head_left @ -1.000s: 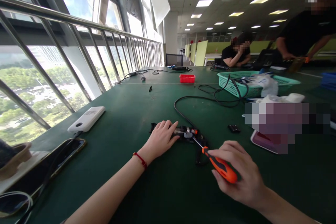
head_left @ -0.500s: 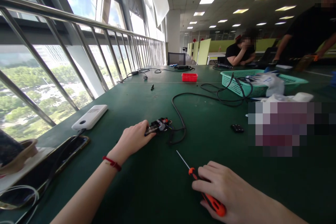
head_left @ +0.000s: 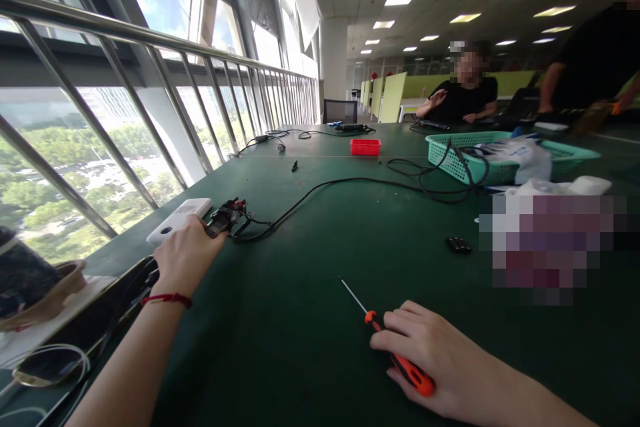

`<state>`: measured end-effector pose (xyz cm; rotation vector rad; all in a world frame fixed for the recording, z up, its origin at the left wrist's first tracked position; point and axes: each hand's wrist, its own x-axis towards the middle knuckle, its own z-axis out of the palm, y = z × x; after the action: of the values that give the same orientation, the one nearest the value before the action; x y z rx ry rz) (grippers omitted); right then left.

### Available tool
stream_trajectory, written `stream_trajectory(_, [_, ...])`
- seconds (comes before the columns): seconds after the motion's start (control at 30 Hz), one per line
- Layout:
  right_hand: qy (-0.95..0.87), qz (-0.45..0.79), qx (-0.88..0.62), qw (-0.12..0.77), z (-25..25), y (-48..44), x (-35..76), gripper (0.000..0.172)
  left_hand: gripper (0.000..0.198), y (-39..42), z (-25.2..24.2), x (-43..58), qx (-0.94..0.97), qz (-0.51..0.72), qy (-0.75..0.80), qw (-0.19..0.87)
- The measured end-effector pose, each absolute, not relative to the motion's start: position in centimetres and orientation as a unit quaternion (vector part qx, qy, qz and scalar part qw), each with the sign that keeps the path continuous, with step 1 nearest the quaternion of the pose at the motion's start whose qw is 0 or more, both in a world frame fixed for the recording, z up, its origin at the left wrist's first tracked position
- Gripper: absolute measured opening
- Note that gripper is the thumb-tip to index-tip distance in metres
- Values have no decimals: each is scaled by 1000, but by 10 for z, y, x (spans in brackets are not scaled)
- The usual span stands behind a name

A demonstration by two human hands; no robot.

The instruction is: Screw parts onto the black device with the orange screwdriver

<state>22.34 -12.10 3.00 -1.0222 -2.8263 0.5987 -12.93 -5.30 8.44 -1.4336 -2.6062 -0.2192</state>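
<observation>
- Left hand [head_left: 184, 253]: closed about the near end of the black device [head_left: 229, 215], at the bench's left side, just beside the power bank [head_left: 174, 220].
- Right hand [head_left: 431, 350]: fingers and thumb curled round the handle of the screwdriver [head_left: 371, 319], its tip pointing forward and left, well apart from the device.
- Cable [head_left: 350, 179]: runs from the device across the green bench [head_left: 295, 320] towards the teal basket [head_left: 453, 160].
- Black block [head_left: 459, 245]: beyond the right hand.
- Red tray [head_left: 365, 149]: farther back, left of the basket.
- Seated person [head_left: 465, 97]: at the far side, one hand raised.
</observation>
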Motion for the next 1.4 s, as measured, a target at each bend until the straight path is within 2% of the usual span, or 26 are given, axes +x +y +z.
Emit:
stream_trajectory(0.2, [-922,192,-336,29,30,-121,224,26,52,-52,81,-135,-439,-98,-888,95])
stream_trajectory(0.43, [-922,190,-336,28,26,-121,224,28,39,-47,65,-145,-486,-65,-865,110])
stream_trajectory(0.73, [-928,173,-324,57,23,-121,227,28,37,-46,66,-145,-486,-74,-859,143])
stream_trajectory(0.87, [-929,145,-318,120,20,-119,226,24,36,-53,79,-138,-470,-102,-857,185])
stream_trajectory(1.07, [-864,86,-389,308,7,-105,230,18,32,-61,90,-98,-542,-161,-791,233])
stream_trajectory(1.13, [-830,99,-425,347,5,-100,233,18,29,-60,83,-80,-622,-172,-735,208])
stream_trajectory(1.27, [-782,110,-468,397,4,-93,239,31,27,-59,58,-38,-774,-170,-602,97])
stream_trajectory(1.4, [-775,105,-489,387,2,-88,242,36,30,-58,33,8,-867,-170,-469,13])
